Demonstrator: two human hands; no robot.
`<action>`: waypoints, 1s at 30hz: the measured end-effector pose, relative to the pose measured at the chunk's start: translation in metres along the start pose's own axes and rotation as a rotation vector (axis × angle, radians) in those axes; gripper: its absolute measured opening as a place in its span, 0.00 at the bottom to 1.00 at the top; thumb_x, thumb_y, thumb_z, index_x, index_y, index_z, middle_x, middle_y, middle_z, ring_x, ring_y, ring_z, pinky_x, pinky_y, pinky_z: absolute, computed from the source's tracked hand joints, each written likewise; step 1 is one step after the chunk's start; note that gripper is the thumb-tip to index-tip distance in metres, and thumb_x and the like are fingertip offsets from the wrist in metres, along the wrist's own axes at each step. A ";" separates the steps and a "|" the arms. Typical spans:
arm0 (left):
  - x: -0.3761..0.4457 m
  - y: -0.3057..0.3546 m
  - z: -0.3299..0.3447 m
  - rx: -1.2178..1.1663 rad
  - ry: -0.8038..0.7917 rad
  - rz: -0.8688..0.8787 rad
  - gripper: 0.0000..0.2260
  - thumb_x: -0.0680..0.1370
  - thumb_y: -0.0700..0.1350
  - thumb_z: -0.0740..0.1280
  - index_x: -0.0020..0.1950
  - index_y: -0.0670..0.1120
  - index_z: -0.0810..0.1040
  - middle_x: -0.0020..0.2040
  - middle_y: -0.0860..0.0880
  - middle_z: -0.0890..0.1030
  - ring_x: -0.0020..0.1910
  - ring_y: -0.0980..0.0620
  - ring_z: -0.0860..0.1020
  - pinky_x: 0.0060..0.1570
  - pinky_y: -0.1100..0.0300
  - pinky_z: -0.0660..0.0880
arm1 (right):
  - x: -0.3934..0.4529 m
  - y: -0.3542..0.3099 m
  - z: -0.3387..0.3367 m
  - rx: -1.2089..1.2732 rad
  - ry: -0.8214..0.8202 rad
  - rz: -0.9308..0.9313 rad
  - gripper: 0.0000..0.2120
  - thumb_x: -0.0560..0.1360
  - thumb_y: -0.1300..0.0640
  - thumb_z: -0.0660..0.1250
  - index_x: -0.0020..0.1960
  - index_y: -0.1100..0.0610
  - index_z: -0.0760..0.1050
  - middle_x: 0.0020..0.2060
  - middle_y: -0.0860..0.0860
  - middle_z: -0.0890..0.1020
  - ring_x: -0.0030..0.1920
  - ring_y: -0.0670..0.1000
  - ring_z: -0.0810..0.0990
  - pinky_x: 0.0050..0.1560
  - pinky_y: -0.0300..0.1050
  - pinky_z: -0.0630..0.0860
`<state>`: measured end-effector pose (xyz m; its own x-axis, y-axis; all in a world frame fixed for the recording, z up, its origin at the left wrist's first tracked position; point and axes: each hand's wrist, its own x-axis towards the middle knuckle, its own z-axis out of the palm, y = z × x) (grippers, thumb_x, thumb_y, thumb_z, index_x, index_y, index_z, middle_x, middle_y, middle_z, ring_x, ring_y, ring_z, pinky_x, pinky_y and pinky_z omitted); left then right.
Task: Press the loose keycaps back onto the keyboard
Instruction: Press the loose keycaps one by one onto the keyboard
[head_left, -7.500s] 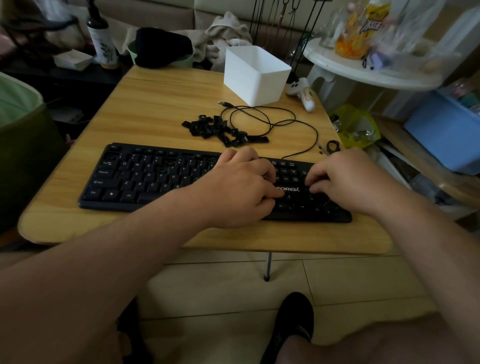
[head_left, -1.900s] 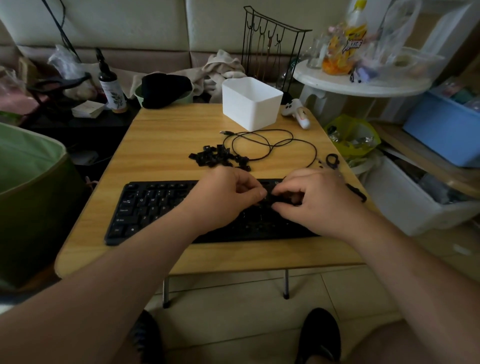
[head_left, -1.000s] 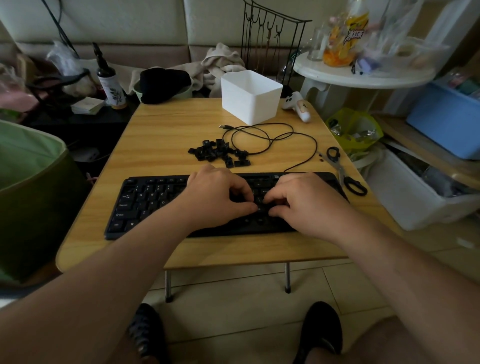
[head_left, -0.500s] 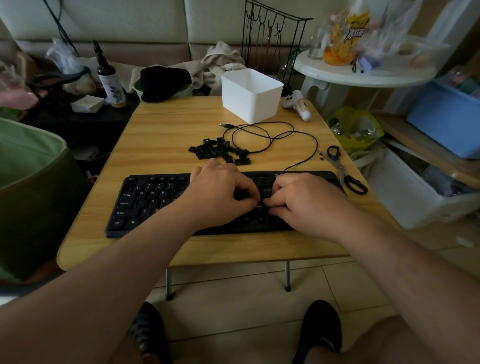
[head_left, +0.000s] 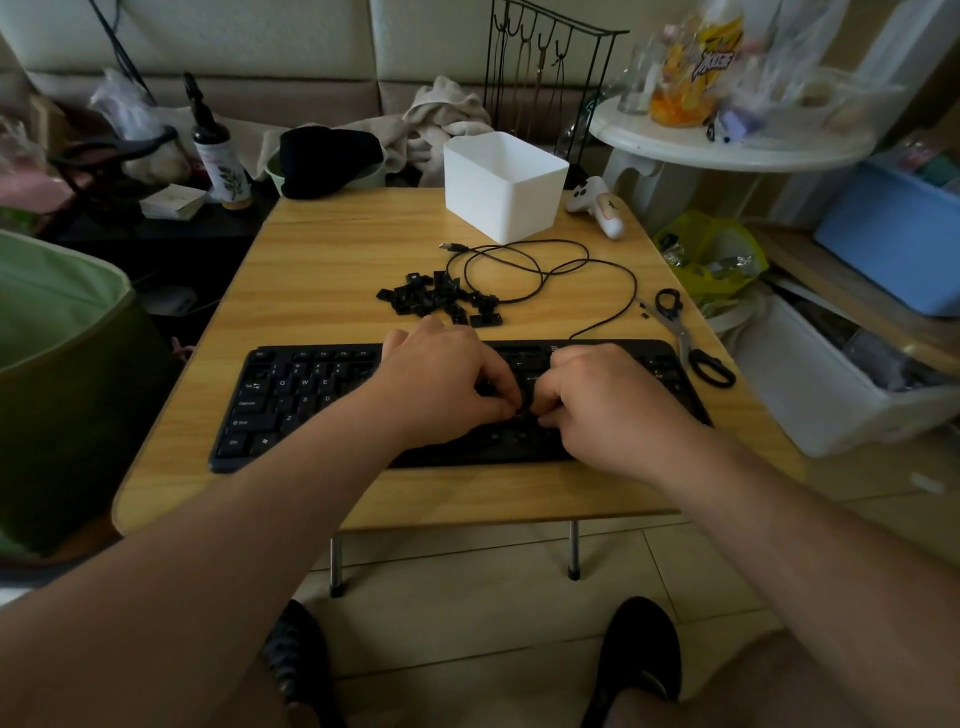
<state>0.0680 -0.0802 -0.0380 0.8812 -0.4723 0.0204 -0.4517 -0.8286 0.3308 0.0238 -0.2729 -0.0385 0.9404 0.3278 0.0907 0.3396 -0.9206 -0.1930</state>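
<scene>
A black keyboard (head_left: 291, 400) lies across the near half of a small wooden table (head_left: 332, 260). Both hands rest on its middle. My left hand (head_left: 441, 379) and my right hand (head_left: 608, 400) have their fingers curled, and their fingertips meet over one small black keycap (head_left: 522, 410) against the key bed. The keys under the hands are hidden. A pile of loose black keycaps (head_left: 436, 299) lies on the table just behind the keyboard.
The keyboard's black cable (head_left: 545, 270) loops behind the pile. A white bin (head_left: 504, 187) and a white controller (head_left: 597, 208) stand at the back. Scissors (head_left: 691, 343) lie at the right edge. A green bin (head_left: 62, 364) is left, storage boxes right.
Over the last second both hands stayed on the keyboard's middle, and their fingertips drew closer together and lower onto the keys. The view shifted slightly.
</scene>
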 end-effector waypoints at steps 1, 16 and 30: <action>0.000 -0.001 0.000 -0.003 -0.001 0.000 0.05 0.76 0.63 0.71 0.51 0.69 0.83 0.43 0.61 0.72 0.61 0.49 0.67 0.61 0.47 0.65 | 0.000 0.000 0.000 -0.004 -0.004 0.000 0.08 0.77 0.59 0.73 0.52 0.48 0.86 0.44 0.43 0.75 0.48 0.48 0.75 0.46 0.46 0.78; 0.017 -0.026 0.007 -0.159 0.183 -0.077 0.02 0.77 0.56 0.70 0.48 0.65 0.81 0.43 0.61 0.79 0.51 0.54 0.76 0.61 0.44 0.75 | 0.006 0.006 -0.005 0.312 -0.002 0.231 0.06 0.72 0.47 0.79 0.41 0.45 0.83 0.36 0.42 0.81 0.37 0.41 0.78 0.36 0.37 0.70; 0.083 -0.029 0.005 0.199 0.165 -0.159 0.14 0.79 0.61 0.68 0.63 0.63 0.82 0.61 0.48 0.77 0.64 0.44 0.73 0.66 0.43 0.69 | 0.063 0.021 0.003 0.386 0.183 0.270 0.02 0.77 0.49 0.73 0.47 0.46 0.84 0.37 0.44 0.80 0.39 0.44 0.78 0.35 0.40 0.70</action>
<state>0.1529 -0.0972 -0.0507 0.9466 -0.2897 0.1415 -0.3099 -0.9386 0.1515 0.0900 -0.2713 -0.0404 0.9884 0.0143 0.1512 0.1000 -0.8105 -0.5771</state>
